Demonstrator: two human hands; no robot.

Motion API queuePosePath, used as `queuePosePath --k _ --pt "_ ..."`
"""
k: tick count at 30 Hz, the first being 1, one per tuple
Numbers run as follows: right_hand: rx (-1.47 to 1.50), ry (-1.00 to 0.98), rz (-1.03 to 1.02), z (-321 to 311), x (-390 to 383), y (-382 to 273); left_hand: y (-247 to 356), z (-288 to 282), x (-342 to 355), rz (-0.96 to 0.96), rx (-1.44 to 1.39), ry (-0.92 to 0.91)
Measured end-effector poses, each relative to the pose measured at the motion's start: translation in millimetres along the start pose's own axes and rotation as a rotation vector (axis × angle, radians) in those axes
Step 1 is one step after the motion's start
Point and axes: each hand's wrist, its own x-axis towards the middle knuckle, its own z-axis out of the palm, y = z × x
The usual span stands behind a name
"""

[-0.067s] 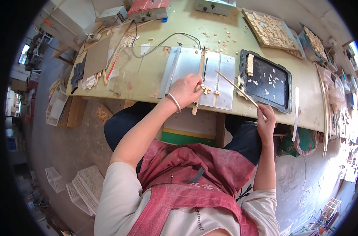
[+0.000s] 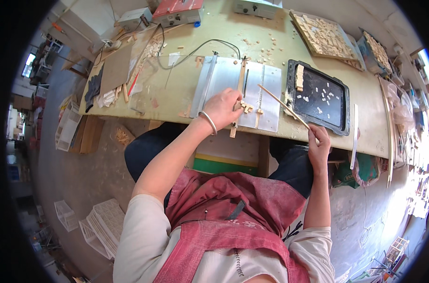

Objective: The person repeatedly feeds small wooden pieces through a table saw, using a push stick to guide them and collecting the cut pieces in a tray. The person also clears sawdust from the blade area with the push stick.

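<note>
A metal plate with a slot and rails (image 2: 271, 94) lies at the table's near edge, a wooden strip (image 2: 241, 78) running down it. Over that strip, my left hand (image 2: 221, 111) is closed, thumb and fingers pinched at a small wooden piece (image 2: 246, 108) that they partly hide. Another small wooden piece (image 2: 260, 112) lies just right of it. My right hand (image 2: 319, 143) is closed round the near end of a thin wooden stick (image 2: 286, 107). The stick slants up and left, its far tip above the plate.
Right of the plate is a black tray (image 2: 344, 101) with small white pieces and a wooden block stack (image 2: 299, 78). A board of wooden pieces (image 2: 320, 35) lies behind it. A white strip (image 2: 354, 137) overhangs the edge. A black cable (image 2: 195, 47) curves behind the plate; control boxes (image 2: 176, 16) stand farther back.
</note>
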Motion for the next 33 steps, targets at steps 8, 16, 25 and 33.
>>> queuePosePath --k 8,16,25,33 --pt "0.079 0.001 0.091 6.5 7.6 9.1 13.3 -2.4 2.7 -0.030 0.133 -0.095" --pt "0.234 0.043 0.174 1.3 -10.5 61.6 34.5 25.8 1.5 -0.057 0.188 -0.101" --pt "0.147 0.035 0.155 3.7 4.1 43.1 24.5 25.6 -2.2 -0.027 0.101 -0.092" --pt "0.297 0.109 0.161 10.3 5.3 26.9 38.7 18.2 1.4 -0.044 0.158 -0.161"
